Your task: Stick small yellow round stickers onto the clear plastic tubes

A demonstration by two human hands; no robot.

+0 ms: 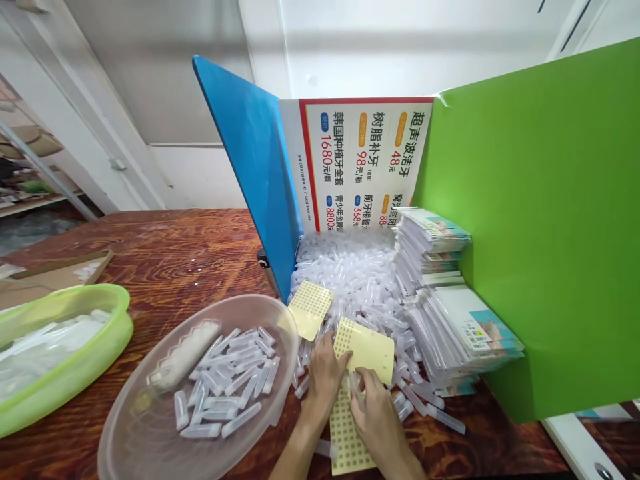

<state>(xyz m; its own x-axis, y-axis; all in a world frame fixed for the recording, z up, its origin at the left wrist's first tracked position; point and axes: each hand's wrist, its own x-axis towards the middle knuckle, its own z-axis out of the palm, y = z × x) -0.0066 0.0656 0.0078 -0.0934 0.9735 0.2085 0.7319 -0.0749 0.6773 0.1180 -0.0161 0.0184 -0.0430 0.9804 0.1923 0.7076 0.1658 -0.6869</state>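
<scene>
My left hand (323, 377) and my right hand (375, 413) meet low in the middle, over a yellow sheet of small round stickers (347, 433) lying on the wooden table. The left hand's fingers are curled against the corner of a second yellow sheet (367, 350) that rests on a heap of clear plastic tubes (360, 280). The right hand's fingers are bent in a pinch near a tube, but what they hold is hidden. A third yellow sheet (310, 308) lies further left on the heap.
A clear oval bowl (150, 440) with several tubes sits left of my hands. A green basin (75, 363) stands at the far left. Stacks of printed leaflets (450, 320) lie right. Blue (255, 167), printed and green (540, 227) boards wall in the heap.
</scene>
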